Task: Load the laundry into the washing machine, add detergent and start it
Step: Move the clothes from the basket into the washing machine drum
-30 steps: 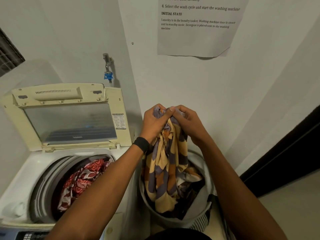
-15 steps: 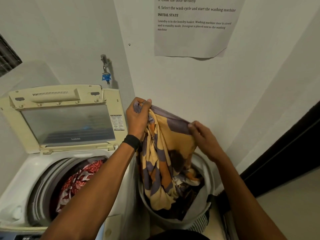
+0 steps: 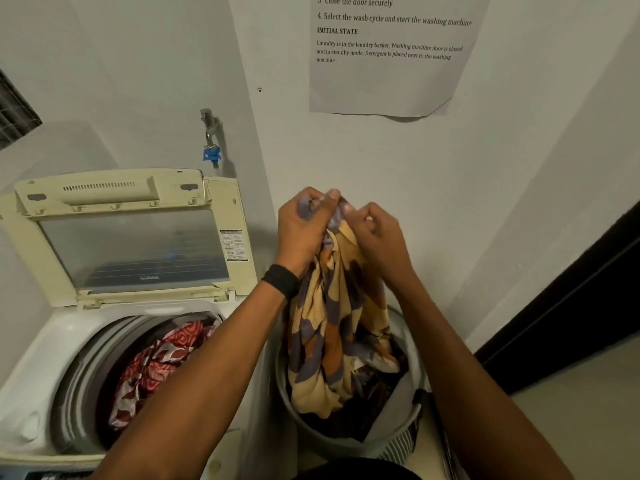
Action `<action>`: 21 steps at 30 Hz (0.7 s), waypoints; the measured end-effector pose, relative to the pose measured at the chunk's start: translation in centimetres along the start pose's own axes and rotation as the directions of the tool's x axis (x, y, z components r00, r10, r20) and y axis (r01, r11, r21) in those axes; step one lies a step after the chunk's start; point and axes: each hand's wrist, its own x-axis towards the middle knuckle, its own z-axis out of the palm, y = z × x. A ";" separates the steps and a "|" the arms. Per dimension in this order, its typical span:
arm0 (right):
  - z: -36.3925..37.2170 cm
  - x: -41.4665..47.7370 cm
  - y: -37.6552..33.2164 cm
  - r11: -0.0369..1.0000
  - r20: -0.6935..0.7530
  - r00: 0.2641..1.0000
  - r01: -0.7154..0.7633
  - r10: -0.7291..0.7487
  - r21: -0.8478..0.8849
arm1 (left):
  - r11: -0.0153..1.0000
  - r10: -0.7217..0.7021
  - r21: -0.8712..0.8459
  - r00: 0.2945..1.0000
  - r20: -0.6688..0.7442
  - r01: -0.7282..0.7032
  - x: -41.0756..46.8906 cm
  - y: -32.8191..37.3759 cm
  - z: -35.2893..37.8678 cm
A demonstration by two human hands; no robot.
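A yellow, orange and purple patterned cloth (image 3: 332,327) hangs from both hands above the grey laundry basket (image 3: 394,431), its lower end still inside with darker clothes. My left hand (image 3: 304,230) grips the bunched top of the cloth. My right hand (image 3: 377,237) pinches the same bunch just to its right. The top-loading washing machine (image 3: 41,362) stands at the left with its cream lid (image 3: 128,237) raised. A red and white patterned garment (image 3: 156,365) lies in its drum.
A tap with a blue tag (image 3: 211,147) sticks out of the wall behind the machine. A printed instruction sheet (image 3: 388,57) hangs on the wall above the basket. A dark door frame (image 3: 571,306) runs along the right. A vent (image 3: 14,112) sits at far left.
My hands had spread apart along the cloth's top edge; now they are together again, gathering the cloth into a bunch above the basket.
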 end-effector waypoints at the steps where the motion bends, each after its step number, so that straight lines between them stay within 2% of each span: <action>1: 0.5 -0.9 1.1 0.999 0.035 0.999 -0.026 0.027 -0.021 | 1.000 0.023 0.000 0.999 -0.029 -0.023 0.4 0.0 -0.3; 4: 1.2 -3.6 5.6 0.996 0.220 0.973 -0.063 0.076 -0.068 | 0.999 0.042 -0.016 0.998 -0.052 -0.043 1.3 0.1 -1.2; 6: 0.7 -4.7 8.0 0.993 0.223 0.970 -0.076 0.095 -0.093 | 0.998 0.023 -0.050 0.996 -0.089 -0.028 1.6 -0.3 -1.8; 8: -0.5 -4.8 8.8 0.993 0.117 0.989 -0.081 0.091 -0.081 | 0.998 0.002 -0.069 0.991 -0.131 -0.011 1.5 -0.9 -2.2; 11: -3.3 -2.8 5.3 0.998 -0.109 0.992 -0.058 0.058 -0.002 | 0.998 -0.007 -0.063 0.985 -0.170 -0.004 1.5 -1.7 -2.9; 14: -5.8 0.4 -1.8 0.993 -0.203 0.974 0.108 -0.097 0.043 | 0.999 0.024 -0.043 0.995 -0.092 -0.028 1.0 -1.4 -2.6; 17: -5.1 2.5 -7.0 0.978 -0.084 0.975 0.209 -0.207 0.015 | 0.997 0.032 -0.075 0.990 0.135 -0.022 -0.2 -0.1 -1.4; 19: -3.3 3.0 -7.2 0.985 0.067 0.984 0.167 -0.164 -0.036 | 0.996 -0.005 -0.086 0.966 0.259 0.028 -0.5 -0.3 -0.5; 21: -1.8 2.2 -5.8 0.993 0.148 0.983 0.106 -0.111 0.045 | 0.996 -0.058 -0.046 0.962 0.266 0.073 -0.7 -0.9 -0.3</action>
